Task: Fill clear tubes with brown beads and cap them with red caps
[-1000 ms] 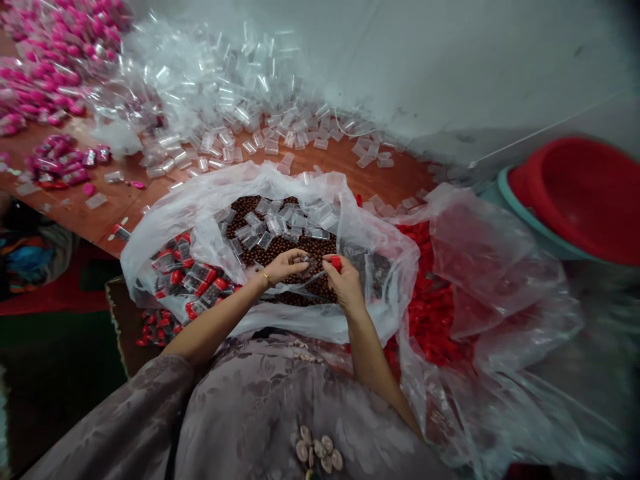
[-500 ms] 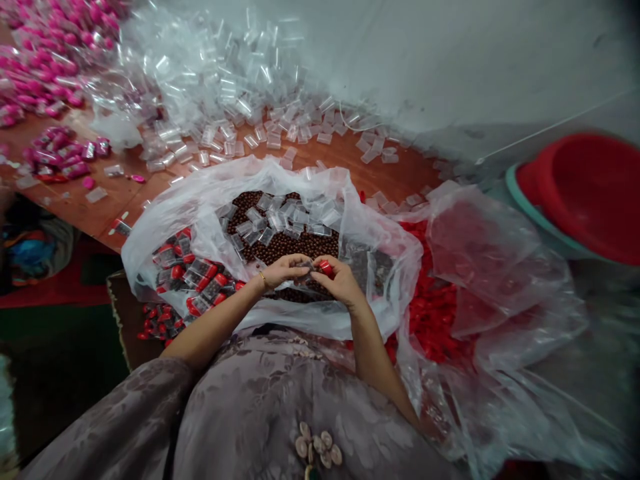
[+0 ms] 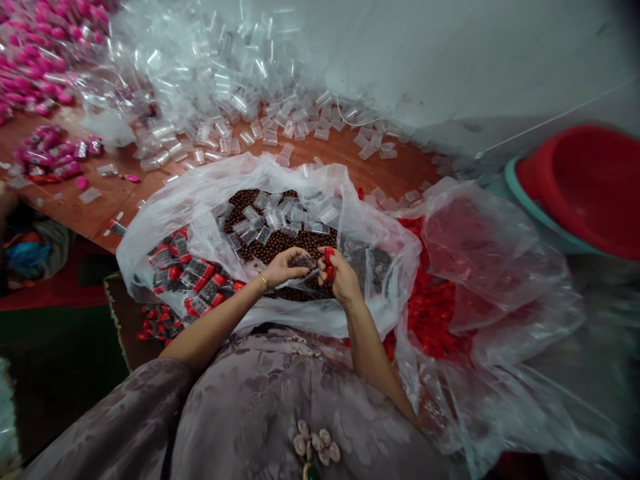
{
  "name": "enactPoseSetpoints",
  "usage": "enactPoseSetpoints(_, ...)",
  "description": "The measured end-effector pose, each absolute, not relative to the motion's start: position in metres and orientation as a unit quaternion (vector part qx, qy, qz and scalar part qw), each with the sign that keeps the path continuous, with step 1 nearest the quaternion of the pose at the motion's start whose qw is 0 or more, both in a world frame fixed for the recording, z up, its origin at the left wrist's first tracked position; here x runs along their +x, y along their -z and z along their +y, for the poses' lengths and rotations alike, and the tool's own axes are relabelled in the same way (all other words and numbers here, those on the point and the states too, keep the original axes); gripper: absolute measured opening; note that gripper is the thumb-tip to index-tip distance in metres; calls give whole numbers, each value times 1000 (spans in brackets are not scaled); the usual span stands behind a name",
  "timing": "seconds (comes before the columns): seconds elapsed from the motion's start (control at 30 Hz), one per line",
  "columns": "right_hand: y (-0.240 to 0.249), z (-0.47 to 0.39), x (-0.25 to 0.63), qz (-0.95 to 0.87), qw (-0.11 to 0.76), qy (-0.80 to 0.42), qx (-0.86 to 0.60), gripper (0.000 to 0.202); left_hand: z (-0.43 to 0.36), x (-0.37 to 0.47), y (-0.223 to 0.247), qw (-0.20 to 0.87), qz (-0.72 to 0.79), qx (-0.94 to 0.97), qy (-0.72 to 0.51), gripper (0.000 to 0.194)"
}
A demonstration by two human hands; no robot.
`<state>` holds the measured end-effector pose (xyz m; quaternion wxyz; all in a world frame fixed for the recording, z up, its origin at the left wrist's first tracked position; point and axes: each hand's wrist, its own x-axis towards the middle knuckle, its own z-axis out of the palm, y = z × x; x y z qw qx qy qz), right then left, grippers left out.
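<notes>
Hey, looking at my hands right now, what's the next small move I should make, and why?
Probably bring the red cap in your right hand onto the small clear container in your left hand: the two are held close together over the brown beads, the container seems to hold something dark, and the filled containers at the left wear red caps.

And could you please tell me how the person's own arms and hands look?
The left hand has a thin gold-coloured bracelet at its wrist; the right hand shows none. Both are ungloved. The left sleeve, greyish-mauve and floral-patterned, ends near the elbow.
</notes>
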<state>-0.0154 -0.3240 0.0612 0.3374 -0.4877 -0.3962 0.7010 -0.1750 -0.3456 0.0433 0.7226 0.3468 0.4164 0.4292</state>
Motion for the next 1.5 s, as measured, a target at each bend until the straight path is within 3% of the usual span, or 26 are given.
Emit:
enactPoseSetpoints(0.27,-71,-339,-8,-597,272,-542,-525,45,-351,-170,-45,703,428,408,-395,47)
enactPoseSetpoints(0.5,-67,-348,-18,-663,260,-438,-549,45,-352,-168,-49,674,438,431,-411,43)
enactPoseSetpoints(0.93,-76,-353,-12,-681,257,-428,-536,44,-357,-159,-64,649,460,459,-396,38)
enactPoseSetpoints(1.17,-89,-354,-11,-741,172,-363,-539,45,-361,-159,-67,618,486,481,-388,35)
enactPoseSetpoints(1.3,-94,-355,-10,-780,110,-329,-522,46,-364,-164,-69,546,549,557,-300,26)
enactPoseSetpoints(1.5,-102,-361,-15,-767,145,-399,-481,46,-360,-167,-83,380,621,675,-119,16)
